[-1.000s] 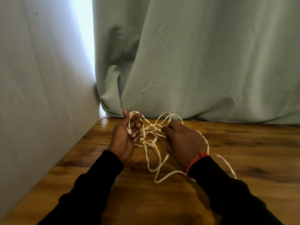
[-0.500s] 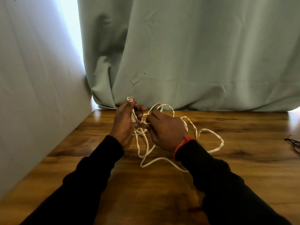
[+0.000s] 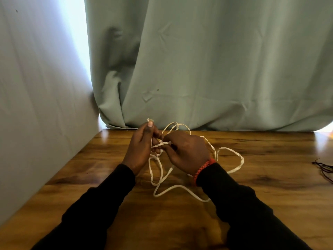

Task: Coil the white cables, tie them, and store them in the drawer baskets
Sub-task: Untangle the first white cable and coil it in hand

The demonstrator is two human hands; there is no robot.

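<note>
A long white cable [image 3: 232, 154] lies in loose tangled loops on the wooden table [image 3: 270, 177], just in front of the curtain. My left hand [image 3: 140, 148] grips several strands of it, thumb up, with one cable end poking out above the thumb. My right hand [image 3: 187, 152], with a red bracelet at the wrist, pinches a twisted stretch of the same cable right beside the left hand's fingers. Loops trail down between my wrists and out to the right. No drawer or basket is in view.
A pale green curtain [image 3: 216, 69] hangs along the table's far edge. A grey wall [image 3: 36, 105] bounds the table's left side. A thin dark cable [image 3: 324, 168] lies at the right edge of the table.
My hands have come closer together, and the right hand now pinches a twisted stretch of cable. The loops spread out to the right, and the dark cable came into view.
</note>
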